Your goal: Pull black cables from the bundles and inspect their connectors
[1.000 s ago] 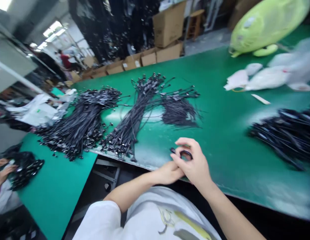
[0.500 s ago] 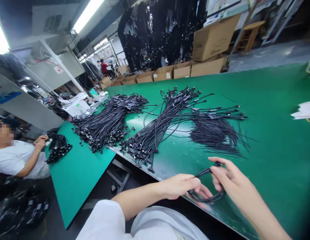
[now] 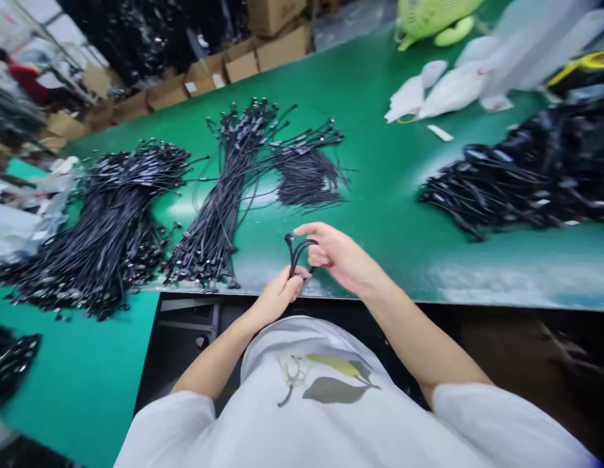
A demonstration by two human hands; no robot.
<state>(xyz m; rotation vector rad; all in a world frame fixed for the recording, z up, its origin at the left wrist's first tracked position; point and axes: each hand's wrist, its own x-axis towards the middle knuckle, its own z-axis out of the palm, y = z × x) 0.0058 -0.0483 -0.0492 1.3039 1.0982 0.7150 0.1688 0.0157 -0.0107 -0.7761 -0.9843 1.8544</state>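
A looped black cable (image 3: pixel 292 255) is between my hands, just above the near edge of the green table. My left hand (image 3: pixel 281 291) pinches the cable low on the loop. My right hand (image 3: pixel 333 255) has its fingers curled round the loop's other side, with the index finger stretched toward the cable's connector end. Beyond my hands lies a bundle of thin black wires (image 3: pixel 306 179). To its left is a bundle of black cables (image 3: pixel 218 198) with connectors at both ends, and a bigger cable pile (image 3: pixel 114 221) lies farther left.
Coiled black cables (image 3: pixel 521 172) are heaped at the right of the green table (image 3: pixel 380 188). White plastic bags (image 3: pixel 443 91) and a light green basket (image 3: pixel 431 19) stand behind them. Cardboard boxes (image 3: pixel 204 75) line the far edge. More cables (image 3: pixel 9 364) lie on the side table.
My view has swung to the right, bringing the coiled cable heap and bags into sight. The looped cable stays in both hands, now gathered into a tighter loop, with my hands closer together.
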